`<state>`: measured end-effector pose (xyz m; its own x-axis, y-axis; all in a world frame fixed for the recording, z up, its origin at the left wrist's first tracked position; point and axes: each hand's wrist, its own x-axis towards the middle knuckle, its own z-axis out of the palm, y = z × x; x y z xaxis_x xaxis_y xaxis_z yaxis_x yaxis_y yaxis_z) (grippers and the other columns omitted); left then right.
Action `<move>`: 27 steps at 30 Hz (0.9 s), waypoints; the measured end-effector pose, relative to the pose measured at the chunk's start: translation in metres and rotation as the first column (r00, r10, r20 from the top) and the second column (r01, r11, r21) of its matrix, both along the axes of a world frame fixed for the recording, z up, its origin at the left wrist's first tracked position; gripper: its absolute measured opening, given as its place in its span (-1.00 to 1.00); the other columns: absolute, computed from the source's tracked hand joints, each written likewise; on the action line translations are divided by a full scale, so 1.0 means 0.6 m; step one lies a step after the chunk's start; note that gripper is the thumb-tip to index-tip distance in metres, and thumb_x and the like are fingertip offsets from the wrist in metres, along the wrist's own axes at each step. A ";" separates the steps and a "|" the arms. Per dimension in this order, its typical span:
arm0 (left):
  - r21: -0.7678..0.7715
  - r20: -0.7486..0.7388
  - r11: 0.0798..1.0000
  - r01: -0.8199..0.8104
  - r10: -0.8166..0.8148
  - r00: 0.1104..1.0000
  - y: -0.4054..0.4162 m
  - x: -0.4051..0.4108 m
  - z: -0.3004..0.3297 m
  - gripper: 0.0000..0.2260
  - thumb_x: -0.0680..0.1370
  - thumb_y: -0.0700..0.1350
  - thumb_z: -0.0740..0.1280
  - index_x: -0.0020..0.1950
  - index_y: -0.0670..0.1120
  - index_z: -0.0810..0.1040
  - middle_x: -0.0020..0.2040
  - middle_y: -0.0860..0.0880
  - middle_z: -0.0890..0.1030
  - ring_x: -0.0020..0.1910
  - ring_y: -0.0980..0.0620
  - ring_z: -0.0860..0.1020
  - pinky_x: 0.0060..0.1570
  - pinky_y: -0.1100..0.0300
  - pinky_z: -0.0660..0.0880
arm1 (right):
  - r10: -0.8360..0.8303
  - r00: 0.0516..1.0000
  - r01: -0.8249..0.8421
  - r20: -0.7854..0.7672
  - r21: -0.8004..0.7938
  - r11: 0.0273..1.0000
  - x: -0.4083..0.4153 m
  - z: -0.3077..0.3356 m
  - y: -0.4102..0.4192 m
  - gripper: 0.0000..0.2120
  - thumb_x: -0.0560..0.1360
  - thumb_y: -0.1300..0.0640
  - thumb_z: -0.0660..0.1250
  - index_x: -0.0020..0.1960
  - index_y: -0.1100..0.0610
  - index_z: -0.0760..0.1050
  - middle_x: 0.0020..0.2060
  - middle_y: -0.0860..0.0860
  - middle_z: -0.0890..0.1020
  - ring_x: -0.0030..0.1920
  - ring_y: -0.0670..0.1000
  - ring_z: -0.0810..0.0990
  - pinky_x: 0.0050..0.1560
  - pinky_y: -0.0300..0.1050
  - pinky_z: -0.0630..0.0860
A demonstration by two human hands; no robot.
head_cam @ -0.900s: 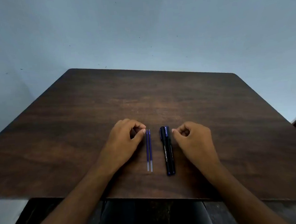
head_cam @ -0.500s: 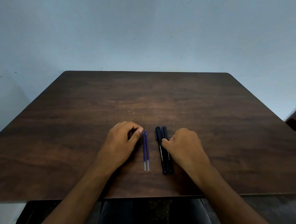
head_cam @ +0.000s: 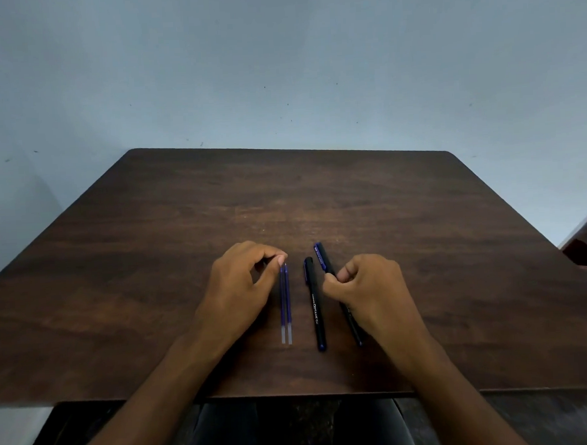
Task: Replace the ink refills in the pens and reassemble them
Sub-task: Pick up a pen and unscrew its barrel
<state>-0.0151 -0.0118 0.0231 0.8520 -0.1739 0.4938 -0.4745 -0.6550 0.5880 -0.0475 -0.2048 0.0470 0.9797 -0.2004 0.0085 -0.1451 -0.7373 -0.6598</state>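
Two thin blue ink refills [head_cam: 285, 304] lie side by side on the dark wooden table [head_cam: 151, 263], tips pointing away from me. My left hand [head_cam: 241, 289] rests beside them, its curled fingertips touching their far ends. To their right a black capped pen [head_cam: 315, 304] lies flat. My right hand [head_cam: 367, 293] grips a second black pen [head_cam: 324, 259] around its middle; this pen is tilted, its blue-clipped cap pointing up and away, its lower end showing under my wrist.
The table's near edge runs just below my forearms, with my dark-clothed lap beneath it. A dark wooden piece with an oval hole [head_cam: 583, 256] stands at the right edge. A pale blue wall rises behind the table.
My right hand closed on the right-hand pen and drew it to the right, away from the other pen, tilting it. My left hand stayed at the refill tips.
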 end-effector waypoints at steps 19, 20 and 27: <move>-0.741 -0.448 0.656 -0.142 -0.325 0.833 -0.048 -0.029 0.063 -0.81 0.52 -0.14 0.42 -0.05 -0.29 0.66 -0.23 -0.17 0.71 -0.26 -0.03 0.69 -0.17 0.16 0.65 | 0.257 0.940 -0.306 0.223 0.225 0.925 -0.026 0.020 0.004 -0.73 0.61 0.03 0.33 -0.21 0.08 0.64 -0.47 0.01 0.61 -0.52 -0.12 0.46 -0.47 -0.09 0.44; -0.745 -0.440 0.649 -0.153 -0.307 0.844 -0.050 -0.030 0.064 -0.84 0.51 -0.16 0.43 -0.08 -0.27 0.67 -0.23 -0.17 0.72 -0.26 -0.03 0.70 -0.22 0.19 0.64 | 0.251 0.937 -0.309 0.242 0.245 0.919 -0.025 0.018 0.003 -0.73 0.61 0.03 0.33 -0.22 0.09 0.65 -0.50 -0.04 0.59 -0.54 -0.15 0.44 -0.47 -0.18 0.39; -0.825 -0.469 0.497 -0.270 -0.334 0.818 -0.055 -0.028 0.069 -0.86 0.49 -0.25 0.43 -0.17 -0.33 0.64 -0.29 -0.21 0.70 -0.28 -0.13 0.71 -0.30 0.16 0.64 | 0.277 0.837 -0.295 0.473 -0.037 0.955 -0.026 0.011 0.012 -0.76 0.58 0.11 0.38 -0.21 0.18 0.66 -0.42 0.01 0.59 -0.41 0.00 0.55 -0.36 -0.12 0.46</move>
<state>-0.0316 -0.0445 0.0647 0.9947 0.0242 -0.0999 0.0878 0.3040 0.9486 -0.0632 -0.1978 0.0538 0.8746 0.0786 0.4784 0.4006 -0.6728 -0.6220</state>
